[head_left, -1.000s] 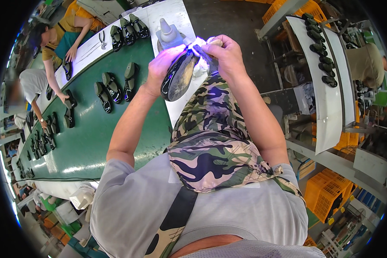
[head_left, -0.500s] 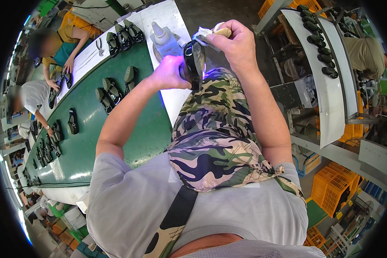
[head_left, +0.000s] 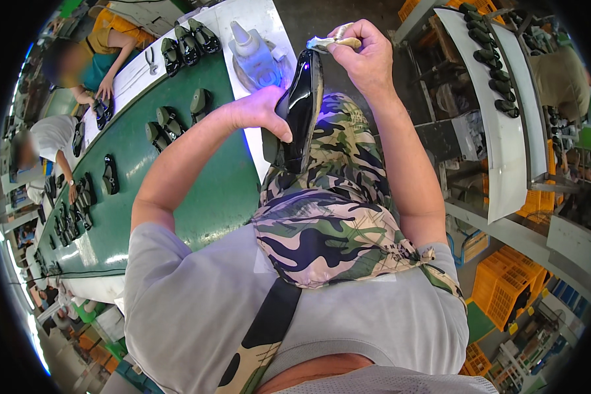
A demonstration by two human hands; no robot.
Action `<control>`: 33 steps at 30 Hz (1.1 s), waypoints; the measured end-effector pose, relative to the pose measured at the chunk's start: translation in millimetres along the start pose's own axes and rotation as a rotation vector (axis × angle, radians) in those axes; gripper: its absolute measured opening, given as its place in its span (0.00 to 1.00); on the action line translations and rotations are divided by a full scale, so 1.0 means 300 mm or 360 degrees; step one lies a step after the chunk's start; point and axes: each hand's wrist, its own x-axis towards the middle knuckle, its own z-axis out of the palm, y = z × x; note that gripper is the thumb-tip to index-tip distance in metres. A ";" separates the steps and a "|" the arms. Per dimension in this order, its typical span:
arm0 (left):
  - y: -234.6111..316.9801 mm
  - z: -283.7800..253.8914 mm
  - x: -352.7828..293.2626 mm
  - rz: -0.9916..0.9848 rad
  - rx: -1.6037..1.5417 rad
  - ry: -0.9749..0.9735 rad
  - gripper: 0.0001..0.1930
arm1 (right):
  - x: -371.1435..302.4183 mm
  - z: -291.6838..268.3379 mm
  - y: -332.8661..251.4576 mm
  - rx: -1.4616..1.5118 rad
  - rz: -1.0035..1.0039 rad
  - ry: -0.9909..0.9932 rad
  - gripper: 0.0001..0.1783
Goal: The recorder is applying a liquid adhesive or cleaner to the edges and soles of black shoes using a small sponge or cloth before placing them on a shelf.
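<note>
A glossy black shoe [head_left: 303, 98] is gripped in my left hand [head_left: 264, 111], with the thumb along its side. It is held upright above my camouflage apron [head_left: 335, 217]. My right hand [head_left: 369, 59] pinches a whitish cloth [head_left: 322, 44] together with a tan piece whose kind I cannot make out. The cloth is at the shoe's upper end, touching or very close to it. Just beyond my left hand, a translucent bottle with a cone nozzle [head_left: 253, 56] stands on the white board [head_left: 272, 29], lit bluish.
On my left is a green belt [head_left: 197, 164] with several black shoes [head_left: 169, 121] and a white ledge holding pliers [head_left: 151, 60]. Two people work across it. To the right stand a shoe rack [head_left: 486, 131] and orange crates [head_left: 505, 289].
The shoe has been turned, so its long glossy side now shows, and it hangs closer to me. My right hand with the cloth has moved slightly right, to the shoe's upper end.
</note>
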 end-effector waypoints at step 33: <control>-0.008 0.048 0.200 0.0147 -0.1147 0.0443 0.23 | -0.377 -0.238 -0.066 0.0172 0.0347 -0.0064 0.10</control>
